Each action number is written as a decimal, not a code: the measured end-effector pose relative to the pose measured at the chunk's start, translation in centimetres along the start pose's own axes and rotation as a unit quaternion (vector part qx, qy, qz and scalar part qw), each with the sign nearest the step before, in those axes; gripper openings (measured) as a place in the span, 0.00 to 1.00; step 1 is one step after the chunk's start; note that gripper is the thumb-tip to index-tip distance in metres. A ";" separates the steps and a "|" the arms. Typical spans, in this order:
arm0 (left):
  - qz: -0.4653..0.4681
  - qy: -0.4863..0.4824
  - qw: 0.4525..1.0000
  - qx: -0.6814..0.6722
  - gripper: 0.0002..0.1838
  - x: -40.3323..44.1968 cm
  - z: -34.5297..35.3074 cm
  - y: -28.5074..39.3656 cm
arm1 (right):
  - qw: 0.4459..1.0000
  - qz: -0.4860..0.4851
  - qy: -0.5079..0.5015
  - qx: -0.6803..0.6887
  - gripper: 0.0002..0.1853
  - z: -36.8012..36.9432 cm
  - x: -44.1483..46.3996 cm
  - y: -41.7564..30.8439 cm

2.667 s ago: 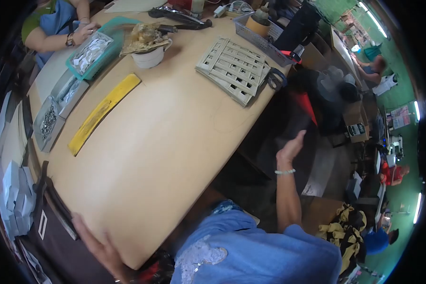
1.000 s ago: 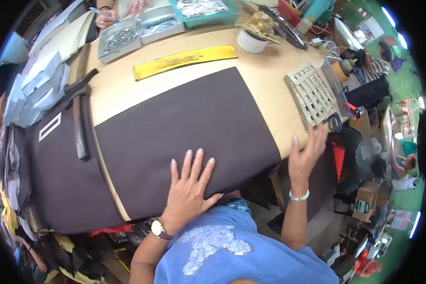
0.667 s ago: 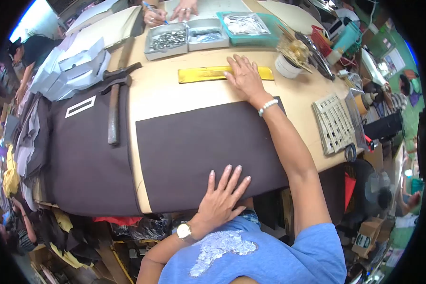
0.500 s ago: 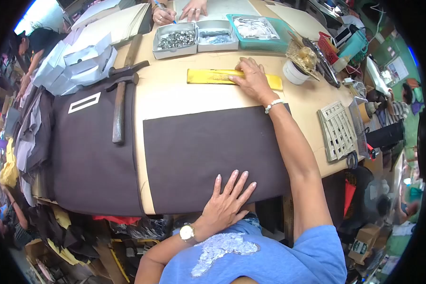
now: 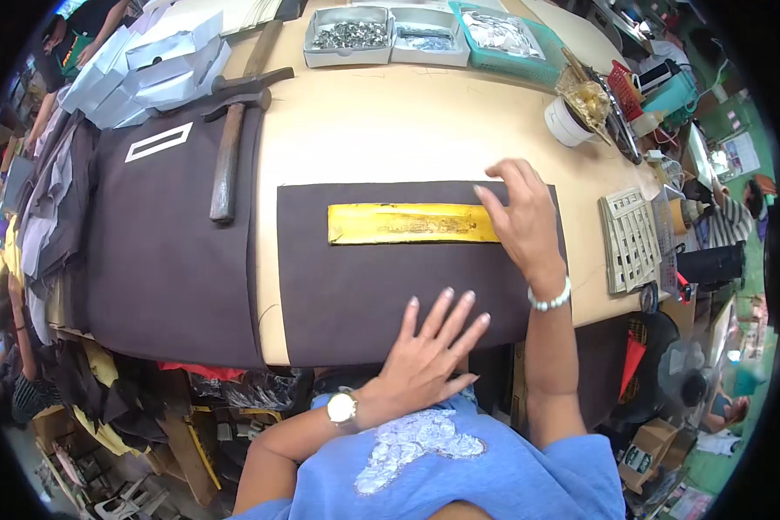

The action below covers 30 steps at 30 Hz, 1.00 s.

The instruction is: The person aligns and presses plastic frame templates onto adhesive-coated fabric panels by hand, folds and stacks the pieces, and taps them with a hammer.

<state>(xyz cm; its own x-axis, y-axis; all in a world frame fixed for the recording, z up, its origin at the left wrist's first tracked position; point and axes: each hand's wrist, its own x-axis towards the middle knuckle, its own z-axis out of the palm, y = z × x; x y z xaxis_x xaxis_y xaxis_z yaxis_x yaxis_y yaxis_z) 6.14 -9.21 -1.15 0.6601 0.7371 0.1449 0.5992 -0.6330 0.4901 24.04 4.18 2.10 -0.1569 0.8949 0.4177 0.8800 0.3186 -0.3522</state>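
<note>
Table [image 5: 390, 130]: dark sheet [image 5: 338, 303] under splayed left hand [image 5: 425, 357]; wide right hand [image 5: 529, 224] hides end of yellow strip [image 5: 407, 224].

The yellow strip [image 5: 412, 224] is long, narrow and slightly glossy, with dark smudges and worn marks along its middle and a dark line along its near edge. It lies flat, lengthwise, on the far half of the dark fabric panel [image 5: 347, 295], roughly parallel to that panel's far edge and just short of it; its right end is hidden. The panel, a brownish black, is roughly rectangular, smooth and spread flat on the pale tabletop [image 5: 390, 130], its near side reaching the tabletop's near edge
</note>
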 end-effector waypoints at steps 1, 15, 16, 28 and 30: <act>-0.011 0.020 1.000 -0.014 0.42 0.1 -1.1 -0.3 | 1.000 0.029 0.000 0.001 0.12 -0.3 -1.2 0.2; -0.281 0.179 0.933 0.138 0.33 0.5 -4.9 -9.4 | 0.941 0.292 0.083 0.146 0.15 0.0 -7.2 2.3; -0.280 0.190 0.934 0.120 0.32 0.5 -5.0 -9.5 | 0.936 0.298 0.083 0.170 0.14 0.1 -7.3 2.7; -0.240 0.193 0.945 0.105 0.20 0.4 -4.6 -10.7 | 0.978 0.205 -0.022 0.031 0.23 0.5 -7.7 2.8; -0.239 0.185 0.946 0.117 0.20 0.3 -4.5 -10.7 | 0.978 0.208 -0.016 0.026 0.23 0.6 -7.6 2.6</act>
<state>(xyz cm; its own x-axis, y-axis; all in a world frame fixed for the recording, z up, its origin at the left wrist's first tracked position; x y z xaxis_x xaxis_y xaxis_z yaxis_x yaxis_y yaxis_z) -2.08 -1.13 -2.45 0.1094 0.9574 0.2671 0.9017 -0.2086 0.3786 27.30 -1.63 -2.52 0.1954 0.9594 0.2034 0.8462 -0.0601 -0.5294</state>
